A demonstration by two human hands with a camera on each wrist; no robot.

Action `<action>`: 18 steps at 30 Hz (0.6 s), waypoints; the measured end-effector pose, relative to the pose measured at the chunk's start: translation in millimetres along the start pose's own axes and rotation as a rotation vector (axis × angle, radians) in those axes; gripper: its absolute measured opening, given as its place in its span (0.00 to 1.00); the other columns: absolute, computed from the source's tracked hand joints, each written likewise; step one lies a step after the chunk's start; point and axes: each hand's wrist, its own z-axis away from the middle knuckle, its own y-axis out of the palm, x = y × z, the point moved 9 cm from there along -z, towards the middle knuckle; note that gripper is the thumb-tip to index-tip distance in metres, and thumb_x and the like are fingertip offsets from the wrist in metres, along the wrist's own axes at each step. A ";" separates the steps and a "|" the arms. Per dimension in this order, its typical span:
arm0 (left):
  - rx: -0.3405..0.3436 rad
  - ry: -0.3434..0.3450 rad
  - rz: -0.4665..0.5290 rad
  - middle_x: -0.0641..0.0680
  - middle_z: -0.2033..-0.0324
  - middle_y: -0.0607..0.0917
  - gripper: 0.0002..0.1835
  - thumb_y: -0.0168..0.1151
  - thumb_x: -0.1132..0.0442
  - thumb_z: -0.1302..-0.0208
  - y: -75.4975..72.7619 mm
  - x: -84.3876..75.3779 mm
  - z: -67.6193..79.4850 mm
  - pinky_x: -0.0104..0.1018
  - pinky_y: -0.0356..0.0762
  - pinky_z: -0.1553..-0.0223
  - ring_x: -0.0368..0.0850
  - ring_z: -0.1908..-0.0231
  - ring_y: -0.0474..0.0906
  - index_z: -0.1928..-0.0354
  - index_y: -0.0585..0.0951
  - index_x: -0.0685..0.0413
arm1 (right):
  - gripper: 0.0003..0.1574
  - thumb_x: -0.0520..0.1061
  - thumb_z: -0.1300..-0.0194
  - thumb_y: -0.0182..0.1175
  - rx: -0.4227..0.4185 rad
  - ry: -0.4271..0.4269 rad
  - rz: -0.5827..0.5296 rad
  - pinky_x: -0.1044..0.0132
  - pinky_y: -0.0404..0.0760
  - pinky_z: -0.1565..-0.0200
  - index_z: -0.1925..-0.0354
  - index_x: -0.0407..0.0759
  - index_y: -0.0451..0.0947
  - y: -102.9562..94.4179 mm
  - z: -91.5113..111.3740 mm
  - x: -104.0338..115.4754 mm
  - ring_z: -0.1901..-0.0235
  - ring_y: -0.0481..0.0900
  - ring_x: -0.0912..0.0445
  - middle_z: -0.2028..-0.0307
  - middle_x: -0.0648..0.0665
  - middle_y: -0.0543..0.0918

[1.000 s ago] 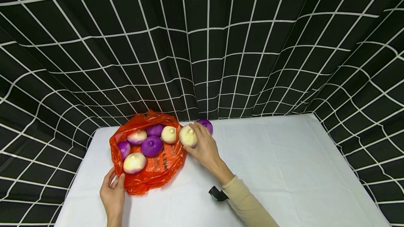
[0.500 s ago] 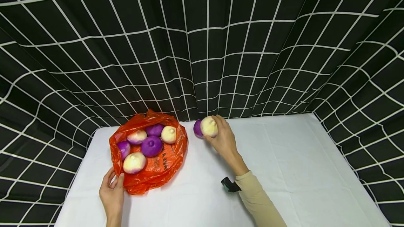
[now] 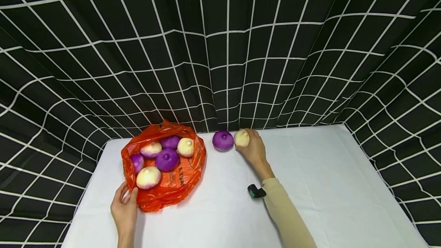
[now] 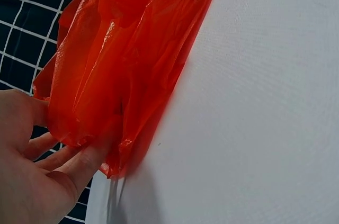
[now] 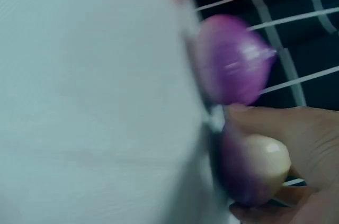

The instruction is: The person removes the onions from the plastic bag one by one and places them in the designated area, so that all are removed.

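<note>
My right hand (image 3: 254, 149) grips a turnip (image 3: 242, 138) at the back of the table, its cream side up. In the right wrist view that turnip (image 5: 265, 163) shows a purple underside, between thumb and fingers. Just left of it sits another turnip (image 3: 222, 141), purple side up. My left hand (image 3: 124, 209) pinches the near-left rim of an orange-red plastic bag (image 3: 172, 198). In the left wrist view the thumb and fingers hold the bag's thin film (image 4: 122, 60). Inside the open bag lie several turnips (image 3: 167, 160), some purple side up, some cream side up.
A white cloth covers the table (image 3: 310, 186). Black curtains (image 3: 258, 68) with a white grid stand along its back and sides. A small black device (image 3: 256, 191) sits at my right wrist.
My right hand has carried the turnip rightward from beside the bag, past the purple-topped turnip, to its right side. My left hand keeps its place on the bag's rim.
</note>
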 end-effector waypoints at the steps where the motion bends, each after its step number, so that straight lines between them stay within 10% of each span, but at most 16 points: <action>1: 0.002 -0.001 -0.002 0.65 0.45 0.75 0.24 0.60 0.71 0.34 0.3 0.8 0.0 0.17 0.73 0.77 0.19 0.72 0.76 0.35 0.72 0.66 | 0.49 0.42 0.58 0.80 -0.001 0.001 -0.002 0.44 0.72 0.41 0.39 0.30 0.70 3.3 -0.3 -3.7 0.42 0.73 0.35 0.41 0.29 0.73; 11: 0.023 -0.043 -0.040 0.68 0.41 0.73 0.26 0.59 0.67 0.32 0.4 6.1 0.4 0.19 0.72 0.80 0.15 0.71 0.74 0.33 0.70 0.63 | 0.51 0.43 0.56 0.80 0.012 0.048 -0.048 0.46 0.69 0.37 0.37 0.29 0.68 8.6 -3.2 -14.5 0.39 0.71 0.37 0.40 0.30 0.72; 18: 0.017 -0.048 -0.007 0.49 0.50 0.77 0.26 0.61 0.68 0.33 -1.1 6.6 0.3 0.20 0.73 0.81 0.18 0.71 0.76 0.34 0.71 0.63 | 0.52 0.45 0.55 0.80 0.030 0.074 -0.045 0.46 0.69 0.38 0.36 0.32 0.67 10.1 -4.4 -17.8 0.40 0.72 0.37 0.40 0.30 0.72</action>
